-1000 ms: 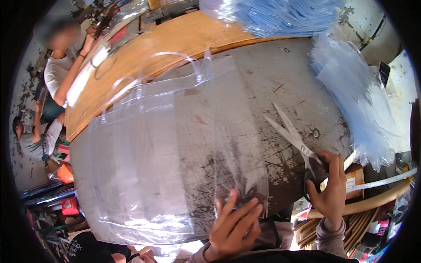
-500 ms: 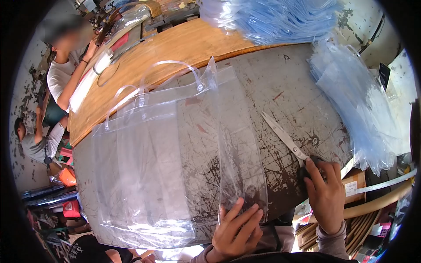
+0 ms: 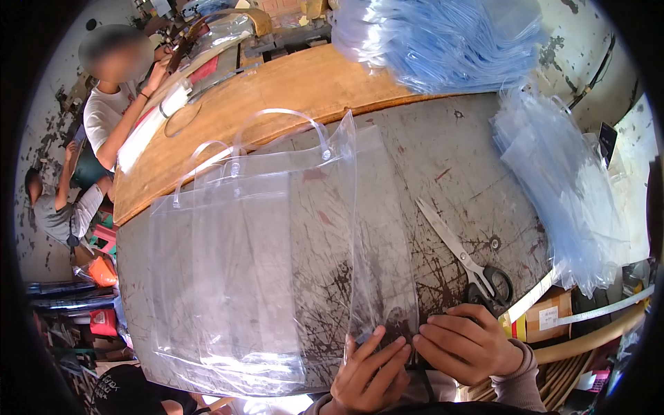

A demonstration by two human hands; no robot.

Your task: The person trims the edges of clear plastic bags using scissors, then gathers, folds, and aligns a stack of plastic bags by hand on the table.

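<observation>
Left hand (image 3: 370, 377): fingers spread on the near end of the clear plastic bags (image 3: 245, 277); we cannot tell whether it grips them.
Right hand (image 3: 470, 346): fingers curled at their near right corner (we cannot tell if they pinch it).
Tabletop (image 3: 460, 152): grey, scratched.
Bags: overlapping across the tabletop, handles toward the far side.
Scissors (image 3: 460, 252): we see them lying with blades together, handles by the right hand.

There are the wearer's two hands (image 3: 368, 379), one pair of scissors (image 3: 463, 255), two plastic heaps (image 3: 453, 48) and three other people (image 3: 105, 123).
</observation>
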